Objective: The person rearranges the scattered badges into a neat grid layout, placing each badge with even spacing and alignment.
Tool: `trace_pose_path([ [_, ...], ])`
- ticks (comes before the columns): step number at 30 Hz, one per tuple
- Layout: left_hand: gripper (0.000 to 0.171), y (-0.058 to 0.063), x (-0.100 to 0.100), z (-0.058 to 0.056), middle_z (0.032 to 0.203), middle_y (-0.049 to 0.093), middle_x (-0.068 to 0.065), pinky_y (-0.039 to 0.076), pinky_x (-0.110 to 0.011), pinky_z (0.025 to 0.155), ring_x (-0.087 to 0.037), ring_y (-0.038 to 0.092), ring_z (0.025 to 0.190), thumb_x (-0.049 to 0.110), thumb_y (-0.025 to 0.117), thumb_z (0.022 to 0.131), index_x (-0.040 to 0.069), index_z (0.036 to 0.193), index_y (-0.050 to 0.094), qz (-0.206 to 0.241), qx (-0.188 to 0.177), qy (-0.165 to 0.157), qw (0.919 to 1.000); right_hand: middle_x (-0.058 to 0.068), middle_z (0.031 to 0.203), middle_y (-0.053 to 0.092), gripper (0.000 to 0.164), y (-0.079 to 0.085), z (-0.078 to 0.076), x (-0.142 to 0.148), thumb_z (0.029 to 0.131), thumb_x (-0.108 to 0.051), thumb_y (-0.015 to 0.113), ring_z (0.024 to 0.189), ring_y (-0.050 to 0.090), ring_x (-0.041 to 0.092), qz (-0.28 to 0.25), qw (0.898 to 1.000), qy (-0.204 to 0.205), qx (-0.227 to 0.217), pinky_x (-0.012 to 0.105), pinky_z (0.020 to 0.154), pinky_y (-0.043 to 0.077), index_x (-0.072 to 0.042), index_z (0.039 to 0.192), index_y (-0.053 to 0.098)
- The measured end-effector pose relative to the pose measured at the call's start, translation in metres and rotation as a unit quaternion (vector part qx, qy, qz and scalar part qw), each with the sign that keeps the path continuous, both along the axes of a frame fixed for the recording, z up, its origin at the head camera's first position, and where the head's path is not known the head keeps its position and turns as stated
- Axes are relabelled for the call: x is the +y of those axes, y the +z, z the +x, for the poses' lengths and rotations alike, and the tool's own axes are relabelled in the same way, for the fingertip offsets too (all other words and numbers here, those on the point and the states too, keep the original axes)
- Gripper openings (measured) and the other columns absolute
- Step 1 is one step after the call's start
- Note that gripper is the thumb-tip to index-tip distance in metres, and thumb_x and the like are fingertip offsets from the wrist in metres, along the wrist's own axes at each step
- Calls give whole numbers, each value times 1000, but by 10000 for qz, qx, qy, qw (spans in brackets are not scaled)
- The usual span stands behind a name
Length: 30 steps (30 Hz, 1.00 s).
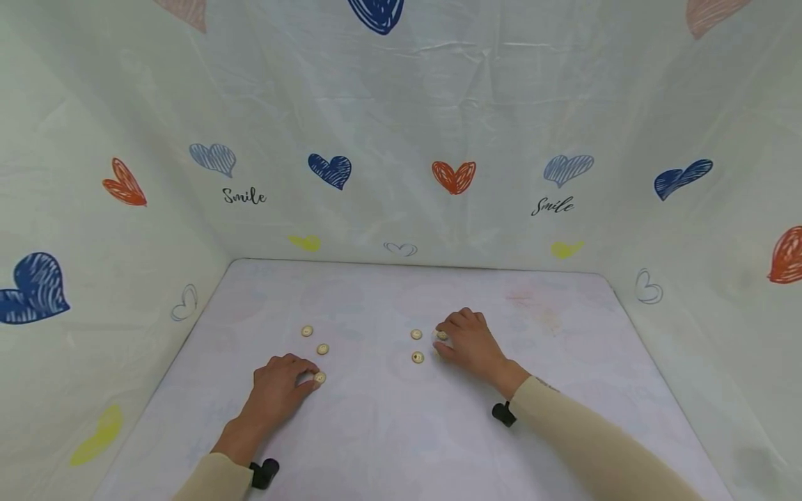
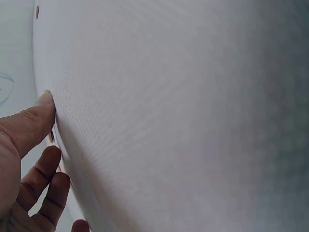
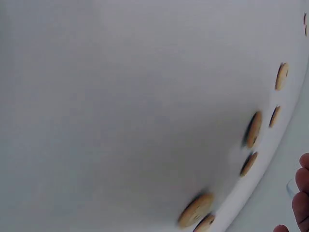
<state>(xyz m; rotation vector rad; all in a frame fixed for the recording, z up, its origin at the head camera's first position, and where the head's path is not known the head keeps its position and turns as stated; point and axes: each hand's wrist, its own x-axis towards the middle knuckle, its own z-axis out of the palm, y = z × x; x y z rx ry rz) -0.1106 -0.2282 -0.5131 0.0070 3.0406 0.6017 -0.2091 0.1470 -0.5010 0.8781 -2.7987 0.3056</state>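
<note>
In the head view, my left hand rests low over the table and pinches a small round wooden disc between thumb and forefinger. Two similar discs, one nearer and one farther, lie just beyond it. My right hand hovers over the right-hand group, fingers loosely bent and thumb apart. One disc shows beneath its fingertips. In the right wrist view, the fingers are raised off the surface and hold nothing, while a wooden disc lies flat below.
Two more discs, a far one and a near one, lie left of my right hand. The white table is enclosed by a pale heart-printed sheet at the back and sides.
</note>
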Motion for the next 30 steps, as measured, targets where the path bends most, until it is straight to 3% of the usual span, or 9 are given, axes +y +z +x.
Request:
trace_pose_path([
  [8,21,-1,-4,0,112,72,-6,44,-62,94,-34,62,111,21,84,90,17,110,78,-11,46,26,10000,2,118,70,34,0,-10,-90,101,-39,72,114,58,22,47,9988,481,-112,43,97,45,-14,123,75],
  [17,19,-4,-3,-2,114,72,-4,43,-60,93,-32,62,112,24,83,92,19,109,79,66,31,40,10000,-3,125,71,37,-5,-5,-172,103,-45,68,117,59,18,518,9952,817,-170,38,97,47,-20,129,74],
  [22,18,-2,-2,-3,113,73,-4,45,-60,91,-31,63,109,26,83,91,20,107,79,-43,106,-101,9999,-4,130,68,40,-9,-4,-198,104,-48,64,122,58,18,752,9940,763,-237,37,99,47,-22,134,71],
  [30,17,-6,-6,-3,112,72,-3,45,-60,91,-30,63,109,28,83,92,21,107,79,-93,141,-120,9998,-4,130,68,39,-18,-7,-215,106,-49,61,121,57,18,720,9941,667,-465,38,96,49,-22,133,71],
])
